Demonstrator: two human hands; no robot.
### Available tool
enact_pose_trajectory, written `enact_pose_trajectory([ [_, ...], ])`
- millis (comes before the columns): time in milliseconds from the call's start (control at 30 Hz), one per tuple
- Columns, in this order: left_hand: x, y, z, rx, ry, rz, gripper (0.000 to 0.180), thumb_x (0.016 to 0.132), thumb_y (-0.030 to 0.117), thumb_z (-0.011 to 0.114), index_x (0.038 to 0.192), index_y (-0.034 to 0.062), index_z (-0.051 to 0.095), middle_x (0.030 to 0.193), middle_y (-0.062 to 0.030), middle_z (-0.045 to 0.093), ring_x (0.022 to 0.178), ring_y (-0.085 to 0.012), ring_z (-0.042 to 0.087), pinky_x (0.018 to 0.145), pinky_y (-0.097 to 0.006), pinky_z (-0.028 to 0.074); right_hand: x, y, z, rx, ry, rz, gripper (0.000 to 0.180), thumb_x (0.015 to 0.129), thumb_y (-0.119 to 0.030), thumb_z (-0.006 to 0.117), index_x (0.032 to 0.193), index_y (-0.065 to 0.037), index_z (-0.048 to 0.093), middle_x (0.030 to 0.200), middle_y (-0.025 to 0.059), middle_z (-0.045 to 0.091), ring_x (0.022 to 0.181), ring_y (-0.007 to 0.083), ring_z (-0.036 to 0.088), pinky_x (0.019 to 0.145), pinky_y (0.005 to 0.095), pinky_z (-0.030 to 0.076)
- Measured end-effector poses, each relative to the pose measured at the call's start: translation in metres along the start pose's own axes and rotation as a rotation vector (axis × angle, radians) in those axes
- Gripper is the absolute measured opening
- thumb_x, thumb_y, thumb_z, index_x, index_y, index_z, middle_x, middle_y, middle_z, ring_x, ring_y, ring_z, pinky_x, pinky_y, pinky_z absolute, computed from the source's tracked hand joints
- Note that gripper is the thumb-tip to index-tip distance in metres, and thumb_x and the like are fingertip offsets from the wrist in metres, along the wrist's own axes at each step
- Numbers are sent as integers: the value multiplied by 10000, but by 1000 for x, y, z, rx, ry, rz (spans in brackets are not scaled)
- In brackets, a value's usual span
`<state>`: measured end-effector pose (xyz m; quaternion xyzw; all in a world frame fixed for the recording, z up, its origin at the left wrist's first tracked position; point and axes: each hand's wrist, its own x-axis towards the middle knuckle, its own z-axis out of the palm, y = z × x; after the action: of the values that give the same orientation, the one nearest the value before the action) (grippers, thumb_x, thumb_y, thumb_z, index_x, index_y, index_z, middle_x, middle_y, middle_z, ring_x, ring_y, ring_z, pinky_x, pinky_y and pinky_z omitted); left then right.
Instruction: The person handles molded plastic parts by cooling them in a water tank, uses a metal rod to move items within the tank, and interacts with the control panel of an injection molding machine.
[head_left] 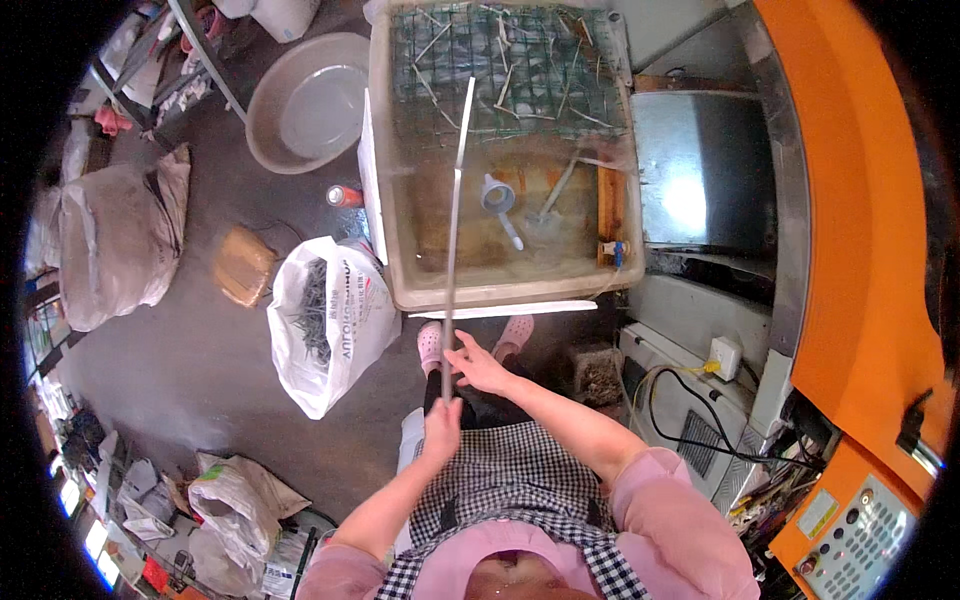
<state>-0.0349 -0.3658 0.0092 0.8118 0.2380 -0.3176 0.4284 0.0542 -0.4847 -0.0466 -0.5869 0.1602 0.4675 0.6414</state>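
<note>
Lower centre: left hand (441,425) clenched around the near end of a long thin strip (455,230). Right hand (478,366) just above it, fingers loosely spread, touching the strip's side rather than closed on it. Strip runs up the frame, its far end over the tub (385,200) of murky water at upper centre. In the tub: green mesh (520,60) with short sticks, a small scoop (498,195). White bag (330,320) stands left of the tub, basin (310,100) upper left, orange machine (850,250) right. Judgement: keep the low grip firm, let the upper hand steady and guide the strip straight, clear of the tub rim.
</note>
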Motion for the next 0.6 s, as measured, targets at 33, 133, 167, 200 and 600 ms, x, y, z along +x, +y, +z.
enact_pose_trajectory([
  [33,-11,8,9,-32,-16,61,247,862,224,495,818,-17,465,705,-238,550,691,-388,576,569,-410,439,-12,-13,4,153,27,28,556,882,-259,464,1302,-32,180,894,131,553,693,189,578,583,299,497],
  [133,-20,39,19,-149,-315,125,283,855,262,530,946,4,460,661,-136,540,599,-224,558,551,-331,436,-43,-16,-22,265,184,30,418,870,-121,416,1248,-43,256,775,109,541,595,160,565,502,289,483],
  [167,-15,38,21,-195,-353,171,294,870,254,508,1027,15,445,699,-97,531,639,-172,549,556,-292,446,-60,-15,-33,17,353,-88,445,862,-146,421,1271,-57,270,786,125,555,635,194,567,554,315,477],
  [200,-11,40,21,-242,-397,219,319,884,246,486,1108,25,430,736,-57,522,680,-120,540,560,-254,456,-82,-13,-48,-234,525,-203,473,854,-171,427,1294,-70,283,797,140,569,675,228,570,605,342,472],
  [600,-5,48,-42,62,-222,190,265,816,239,577,914,-7,565,737,-163,604,678,-239,604,626,-316,469,-251,86,-127,-788,568,225,493,869,-172,436,1330,-107,271,861,246,551,811,403,521,711,459,410],
])
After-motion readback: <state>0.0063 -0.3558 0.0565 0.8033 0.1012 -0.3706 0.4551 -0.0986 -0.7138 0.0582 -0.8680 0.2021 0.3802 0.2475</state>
